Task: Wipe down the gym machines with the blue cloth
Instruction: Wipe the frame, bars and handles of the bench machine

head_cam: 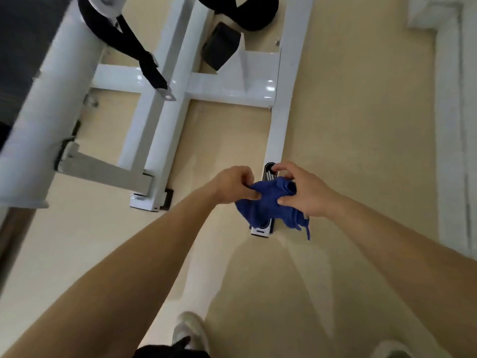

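Forearms [134,254] stretch forward, left hand [232,184] and right hand [303,193] each pinching the bunched blue cloth [268,202].

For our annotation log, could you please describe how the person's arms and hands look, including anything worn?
Left forearm and right forearm are bare: no sleeves, watch or bands in view. Left hand and right hand wear no gloves; no rings or markings show.

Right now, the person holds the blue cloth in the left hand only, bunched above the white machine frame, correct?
Not quite: both hands hold it. The head view shows the left hand and the right hand each pinching the bunched blue cloth above the white machine frame.
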`<state>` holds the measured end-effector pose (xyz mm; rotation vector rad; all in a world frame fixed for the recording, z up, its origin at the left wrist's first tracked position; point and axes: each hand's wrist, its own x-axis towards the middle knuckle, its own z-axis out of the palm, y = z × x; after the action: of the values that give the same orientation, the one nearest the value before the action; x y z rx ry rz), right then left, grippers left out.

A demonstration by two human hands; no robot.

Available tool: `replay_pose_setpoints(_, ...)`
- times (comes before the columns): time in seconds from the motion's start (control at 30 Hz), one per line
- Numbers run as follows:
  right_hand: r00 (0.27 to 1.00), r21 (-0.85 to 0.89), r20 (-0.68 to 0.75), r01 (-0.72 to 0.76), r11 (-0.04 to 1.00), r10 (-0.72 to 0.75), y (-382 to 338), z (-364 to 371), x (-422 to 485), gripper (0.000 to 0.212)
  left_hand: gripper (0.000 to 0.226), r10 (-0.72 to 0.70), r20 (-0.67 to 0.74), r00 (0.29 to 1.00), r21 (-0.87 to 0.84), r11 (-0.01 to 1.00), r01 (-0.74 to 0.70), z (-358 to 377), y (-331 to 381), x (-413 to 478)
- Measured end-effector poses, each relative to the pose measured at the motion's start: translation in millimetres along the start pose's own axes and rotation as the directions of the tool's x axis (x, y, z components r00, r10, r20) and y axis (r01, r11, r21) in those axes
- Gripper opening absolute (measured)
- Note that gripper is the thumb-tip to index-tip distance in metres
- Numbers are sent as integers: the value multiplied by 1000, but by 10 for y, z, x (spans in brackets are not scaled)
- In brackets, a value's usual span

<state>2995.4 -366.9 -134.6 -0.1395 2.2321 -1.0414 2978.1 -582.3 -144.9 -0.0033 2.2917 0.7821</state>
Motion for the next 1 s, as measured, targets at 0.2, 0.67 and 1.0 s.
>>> replay_pose_setpoints(0.2,988,-51,-107,-117,992,111,721,12,796,51,28,89,-150,985,-43,994,-97,108,-238,871)
replay_pose_setpoints(0.67,744,57,-660,-86,995,102,987,774,1043,39,12,-69,-542,838,125,979,161,674,-534,1152)
replay_pose_setpoints(1.0,863,312,-499,93,946,80,958,847,1118,32,36,-60,-486,872,-399,903,-161,1232,-194,1040)
